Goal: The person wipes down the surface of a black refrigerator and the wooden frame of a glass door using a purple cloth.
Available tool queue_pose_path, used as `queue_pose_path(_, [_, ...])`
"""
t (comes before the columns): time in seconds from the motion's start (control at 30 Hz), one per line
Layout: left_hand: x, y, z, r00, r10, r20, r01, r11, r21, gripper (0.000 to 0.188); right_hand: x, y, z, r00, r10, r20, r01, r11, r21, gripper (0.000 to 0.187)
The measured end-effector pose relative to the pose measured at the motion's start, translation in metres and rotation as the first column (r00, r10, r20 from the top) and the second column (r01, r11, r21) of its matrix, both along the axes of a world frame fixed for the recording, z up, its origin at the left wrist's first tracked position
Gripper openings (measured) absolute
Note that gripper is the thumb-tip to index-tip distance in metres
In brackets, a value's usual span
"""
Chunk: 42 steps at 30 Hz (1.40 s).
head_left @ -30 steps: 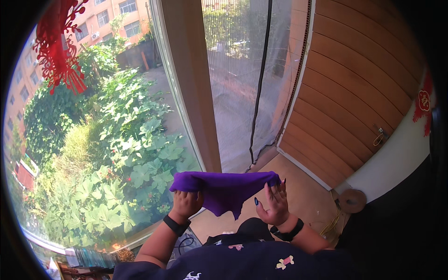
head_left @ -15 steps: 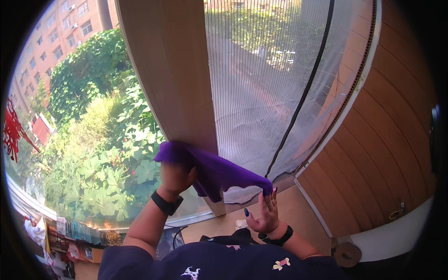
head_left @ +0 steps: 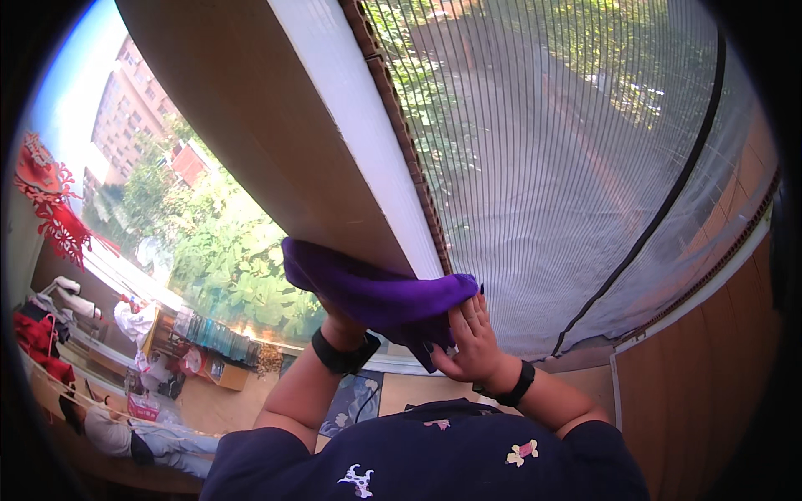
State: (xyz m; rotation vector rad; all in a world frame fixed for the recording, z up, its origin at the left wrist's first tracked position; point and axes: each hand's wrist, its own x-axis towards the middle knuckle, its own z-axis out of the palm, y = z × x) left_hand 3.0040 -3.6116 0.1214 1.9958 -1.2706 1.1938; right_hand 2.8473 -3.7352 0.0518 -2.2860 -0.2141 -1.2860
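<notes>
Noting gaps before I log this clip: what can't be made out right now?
Head view, left hand: fingers hidden behind the purple cloth, so its grip can't be told.
Head view, brown post: top cut off by the upper edge, lower part covered by the cloth.
Head view, row of teal items at left: too small to identify.

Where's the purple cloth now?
In the head view, the purple cloth is just below centre, spanning left hand to right hand, in front of the brown post.
</notes>
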Motion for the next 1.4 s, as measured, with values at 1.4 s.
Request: queue_pose_path(1.4, [-0.050,-0.041,0.024,0.901,-0.428,-0.064,0.433,0.896,0.100,0.027,0.037,-0.025,0.035,0.696,0.706,0.128,-0.693,0.615,0.377,0.046])
